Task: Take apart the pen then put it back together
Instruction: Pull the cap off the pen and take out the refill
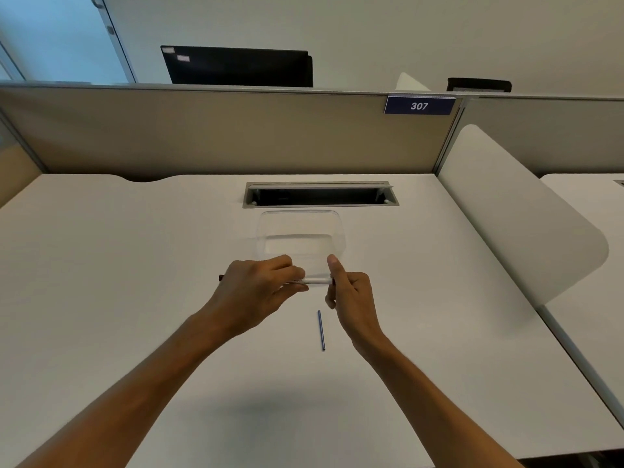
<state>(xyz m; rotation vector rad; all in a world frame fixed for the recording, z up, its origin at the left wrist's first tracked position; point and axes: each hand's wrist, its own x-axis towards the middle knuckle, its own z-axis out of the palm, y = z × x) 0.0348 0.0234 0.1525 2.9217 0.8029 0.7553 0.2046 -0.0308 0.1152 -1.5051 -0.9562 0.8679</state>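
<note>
Two hands hold the pen barrel (312, 281) level above the worktop (135, 265), one at each end. The left hand (256, 292) has its fingers (287, 275) curled round the barrel's left part, with a dark tip sticking out past the hand on the far left side. The right hand (351, 295) pinches the barrel's right end between thumb and curled fingers, the thumb pointing up and away. The clear middle of the barrel shows between the two hands.

Just near of the hands, a thin blue refill (321, 330) lies on the worktop, apart from the barrel and running near to far.

Just beyond the hands stands a clear plastic tub (300, 228), its near wall partly hidden by the fingers. Farther off, a cable slot (320, 194) is cut into the worktop. Behind it rises a beige partition (219, 130) with a blue plate (419, 105) reading 307 at its right end. A dark monitor (236, 65) shows over the partition. A white divider (513, 211) closes the right side.
</note>
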